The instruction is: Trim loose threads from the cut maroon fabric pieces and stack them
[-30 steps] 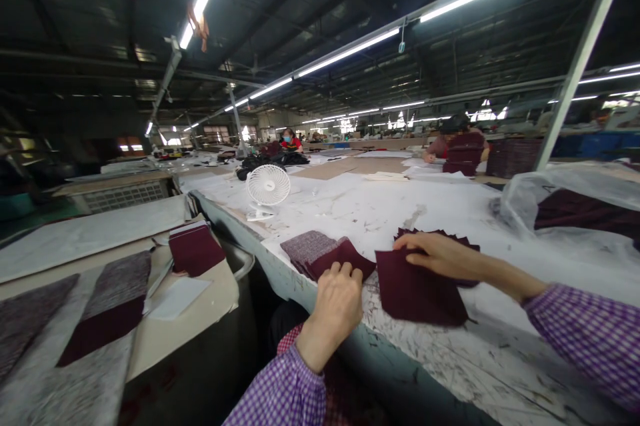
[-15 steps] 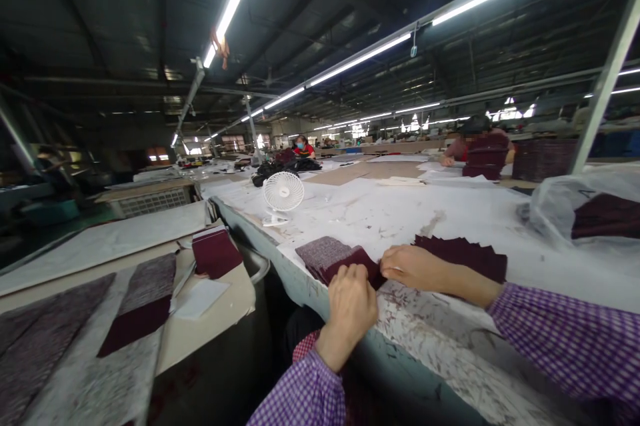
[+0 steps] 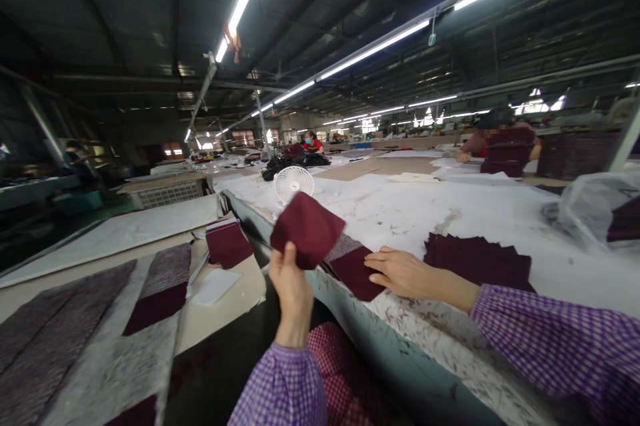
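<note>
A maroon fabric piece (image 3: 307, 229) is pinched by its lower edge in my left hand (image 3: 293, 279), raised over the table's edge and overlapping the white fan (image 3: 293, 181). My right hand (image 3: 400, 271) rests with its fingers spread on the right side of another maroon piece (image 3: 359, 274), which lies at the table edge. Behind that piece a speckled grey-maroon fabric (image 3: 345, 246) shows in part. Right of my right hand, several maroon pieces lie fanned out in a jagged-edged pile (image 3: 477, 259).
On the left, a lower board (image 3: 245, 286) holds a small maroon stack (image 3: 227, 243), a white card (image 3: 216, 286) and speckled strips (image 3: 165, 269). A clear plastic bag (image 3: 587, 203) lies at the right. A person (image 3: 505, 139) works across the white table (image 3: 390, 206).
My left hand has lifted a maroon piece off the table, up and to the left. My right hand's fingers have spread over the fabric. The view has shifted slightly.
</note>
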